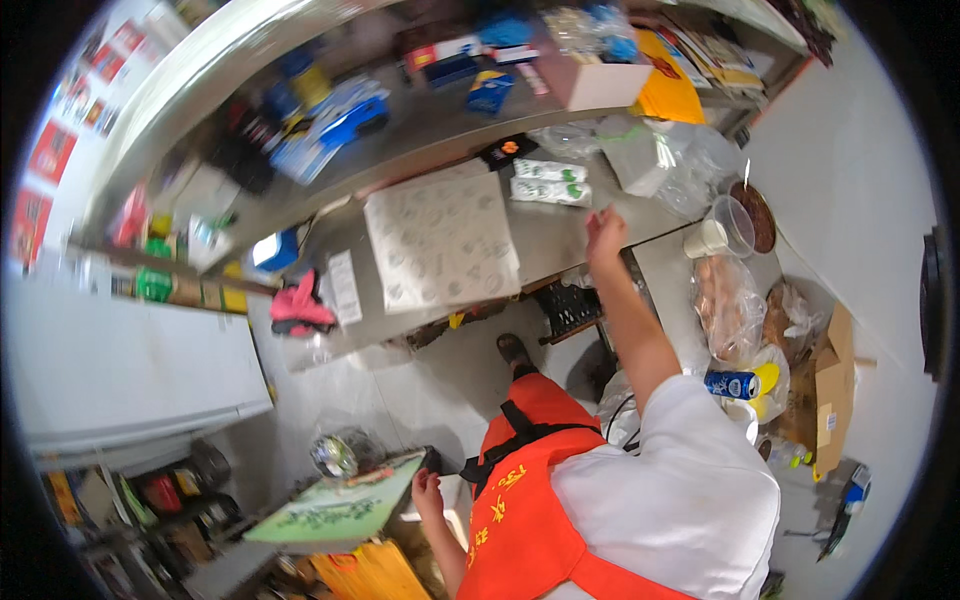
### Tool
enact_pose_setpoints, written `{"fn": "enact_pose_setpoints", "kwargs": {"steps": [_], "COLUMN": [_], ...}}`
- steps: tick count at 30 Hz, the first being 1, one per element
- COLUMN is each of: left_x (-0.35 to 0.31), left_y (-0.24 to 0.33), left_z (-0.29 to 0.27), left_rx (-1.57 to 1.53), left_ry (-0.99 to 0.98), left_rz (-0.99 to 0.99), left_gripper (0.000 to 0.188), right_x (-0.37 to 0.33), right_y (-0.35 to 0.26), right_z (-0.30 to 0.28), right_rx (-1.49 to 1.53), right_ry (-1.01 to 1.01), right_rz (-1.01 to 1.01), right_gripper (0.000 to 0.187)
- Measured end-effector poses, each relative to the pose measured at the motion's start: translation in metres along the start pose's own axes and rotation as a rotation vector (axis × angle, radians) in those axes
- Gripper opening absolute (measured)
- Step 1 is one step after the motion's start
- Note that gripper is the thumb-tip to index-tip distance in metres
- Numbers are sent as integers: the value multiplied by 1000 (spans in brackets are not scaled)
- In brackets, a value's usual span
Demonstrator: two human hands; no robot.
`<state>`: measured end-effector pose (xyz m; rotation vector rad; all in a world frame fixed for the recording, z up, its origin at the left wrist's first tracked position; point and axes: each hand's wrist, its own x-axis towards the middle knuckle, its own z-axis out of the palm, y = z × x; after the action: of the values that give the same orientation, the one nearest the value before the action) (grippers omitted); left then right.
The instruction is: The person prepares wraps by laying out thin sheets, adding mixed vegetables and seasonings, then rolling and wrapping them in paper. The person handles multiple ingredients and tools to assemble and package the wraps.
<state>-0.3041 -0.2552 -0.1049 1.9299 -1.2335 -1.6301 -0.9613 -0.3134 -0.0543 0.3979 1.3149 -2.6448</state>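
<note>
My right hand reaches over the steel counter, its fingers loosely bent with nothing visible in them. Just beyond it lie two white rolled packs with green marks, apart from the fingers. Left of these sits a stack of printed wrapping paper sheets. My left hand hangs low by my side, near a green printed board; its fingers are half curled and I see nothing held.
Above the counter runs a shelf with boxes and packets. A pink and black cloth item lies at the counter's left end. On the right stand a clear plastic tub, a bag of sausage-like food, a blue can and a cardboard box.
</note>
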Motion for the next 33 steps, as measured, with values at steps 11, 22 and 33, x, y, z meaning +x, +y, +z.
{"fn": "enact_pose_setpoints", "kwargs": {"steps": [11, 22, 33], "left_x": [57, 116, 148], "left_y": [195, 222, 290], "left_z": [84, 80, 159], "left_rx": [403, 512, 440], "left_ry": [-357, -571, -1177], "left_rz": [208, 316, 533], "left_gripper": [30, 28, 27], "right_x": [172, 145, -118], "right_y": [-68, -34, -45], "right_z": [-29, -48, -115], "right_rx": [270, -554, -1028], "right_ry": [151, -166, 678], "right_rz": [351, 320, -538], "right_gripper": [41, 21, 28]}}
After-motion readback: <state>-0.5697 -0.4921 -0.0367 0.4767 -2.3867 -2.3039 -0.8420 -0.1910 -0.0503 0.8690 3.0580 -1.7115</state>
